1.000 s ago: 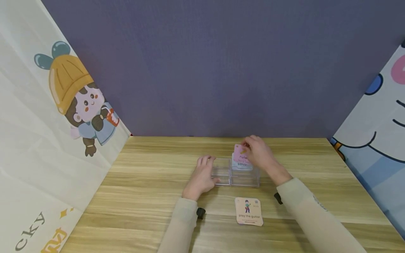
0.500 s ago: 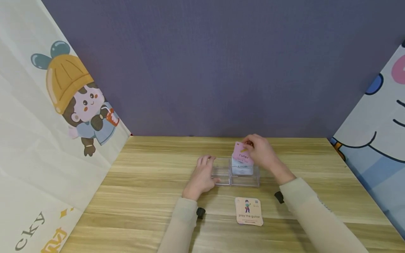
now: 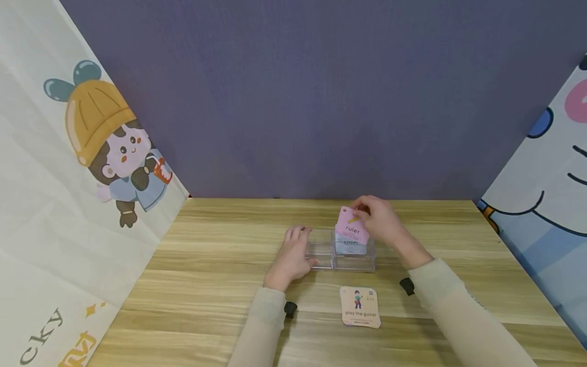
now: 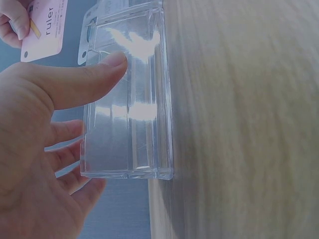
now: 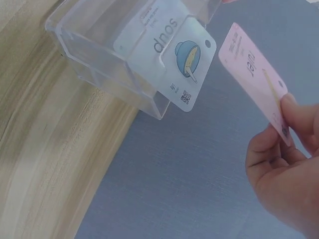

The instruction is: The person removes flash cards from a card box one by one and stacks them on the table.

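Observation:
A clear plastic card holder with compartments stands on the table. My left hand grips its left end; in the left wrist view the thumb lies over the front and the fingers reach behind. A pale blue "soup" card stands in the right-hand rear compartment, its picture end sticking out above the rim. My right hand pinches a pink "ruler" card at an upper corner between thumb and fingers. In the right wrist view a gap shows between this card and the holder.
A stack of cards lies on the wood-grain table in front of the holder, "play the guitar" on top. A dark blue panel rises behind the table. Cartoon-printed sheets hang at both sides.
The "soup" card has slid lower into the holder. The "ruler" card has shifted and now shows its whole word, with my right hand slightly further right. My left hand stays put.

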A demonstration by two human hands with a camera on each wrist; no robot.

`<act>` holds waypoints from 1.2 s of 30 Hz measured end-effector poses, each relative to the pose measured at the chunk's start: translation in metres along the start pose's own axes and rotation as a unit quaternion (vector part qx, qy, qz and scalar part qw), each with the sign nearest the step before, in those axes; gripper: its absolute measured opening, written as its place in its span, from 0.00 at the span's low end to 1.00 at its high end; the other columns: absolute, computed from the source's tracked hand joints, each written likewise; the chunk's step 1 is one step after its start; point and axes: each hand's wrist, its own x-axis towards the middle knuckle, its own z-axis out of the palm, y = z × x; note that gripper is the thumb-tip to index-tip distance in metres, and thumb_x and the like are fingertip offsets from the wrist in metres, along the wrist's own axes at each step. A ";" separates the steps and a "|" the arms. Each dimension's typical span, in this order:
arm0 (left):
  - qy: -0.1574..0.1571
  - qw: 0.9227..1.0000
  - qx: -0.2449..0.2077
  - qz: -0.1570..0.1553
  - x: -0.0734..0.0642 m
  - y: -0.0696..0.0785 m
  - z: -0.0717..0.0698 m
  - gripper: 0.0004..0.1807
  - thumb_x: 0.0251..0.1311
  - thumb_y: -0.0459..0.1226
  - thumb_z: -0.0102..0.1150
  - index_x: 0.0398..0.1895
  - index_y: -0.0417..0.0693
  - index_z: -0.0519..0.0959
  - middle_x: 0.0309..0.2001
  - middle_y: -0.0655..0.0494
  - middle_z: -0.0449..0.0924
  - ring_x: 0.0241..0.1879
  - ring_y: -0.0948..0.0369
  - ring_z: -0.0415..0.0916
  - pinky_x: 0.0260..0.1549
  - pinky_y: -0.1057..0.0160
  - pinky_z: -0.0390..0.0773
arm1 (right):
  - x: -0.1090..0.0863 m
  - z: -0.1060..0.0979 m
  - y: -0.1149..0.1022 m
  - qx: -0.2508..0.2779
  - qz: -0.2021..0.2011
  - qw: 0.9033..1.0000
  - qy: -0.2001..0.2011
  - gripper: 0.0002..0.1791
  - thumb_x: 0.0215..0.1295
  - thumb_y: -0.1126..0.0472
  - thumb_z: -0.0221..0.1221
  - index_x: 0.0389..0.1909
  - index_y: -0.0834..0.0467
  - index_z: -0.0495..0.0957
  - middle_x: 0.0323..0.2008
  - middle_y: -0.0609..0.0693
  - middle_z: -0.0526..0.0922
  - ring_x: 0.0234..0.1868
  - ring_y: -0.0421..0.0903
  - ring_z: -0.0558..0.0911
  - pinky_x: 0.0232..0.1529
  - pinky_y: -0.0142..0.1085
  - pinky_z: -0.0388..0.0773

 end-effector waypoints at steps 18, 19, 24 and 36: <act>0.006 1.000 -0.002 0.003 0.000 0.001 0.000 0.47 0.56 0.44 0.76 0.75 0.42 0.61 0.74 0.45 0.59 0.74 0.48 0.51 0.73 0.53 0.60 | -0.006 -0.006 -0.003 0.029 -0.004 0.999 -0.014 0.06 0.72 0.67 0.60 0.44 0.63 0.83 0.35 0.54 0.83 0.32 0.47 0.78 0.31 0.38 0.77; 0.005 1.000 -0.002 0.003 0.000 0.001 0.000 0.47 0.56 0.44 0.76 0.75 0.43 0.62 0.73 0.45 0.59 0.74 0.49 0.51 0.74 0.53 0.60 | -0.006 -0.006 -0.003 0.030 -0.003 0.999 -0.014 0.05 0.72 0.67 0.60 0.44 0.63 0.83 0.35 0.54 0.83 0.32 0.47 0.78 0.31 0.38 0.77; 0.004 1.000 0.003 0.000 0.000 0.002 0.000 0.47 0.56 0.44 0.75 0.75 0.43 0.62 0.73 0.46 0.59 0.74 0.49 0.52 0.74 0.54 0.60 | -0.009 -0.006 -0.003 0.042 0.007 0.999 -0.026 0.06 0.72 0.67 0.59 0.45 0.62 0.83 0.35 0.54 0.83 0.32 0.47 0.77 0.29 0.36 0.76; 0.002 1.000 0.007 -0.003 -0.001 0.003 -0.003 0.47 0.56 0.45 0.75 0.75 0.43 0.62 0.73 0.46 0.59 0.74 0.50 0.52 0.74 0.54 0.58 | -0.015 -0.007 -0.002 0.060 0.008 0.998 -0.020 0.05 0.72 0.66 0.60 0.44 0.61 0.83 0.36 0.53 0.83 0.33 0.48 0.77 0.29 0.35 0.76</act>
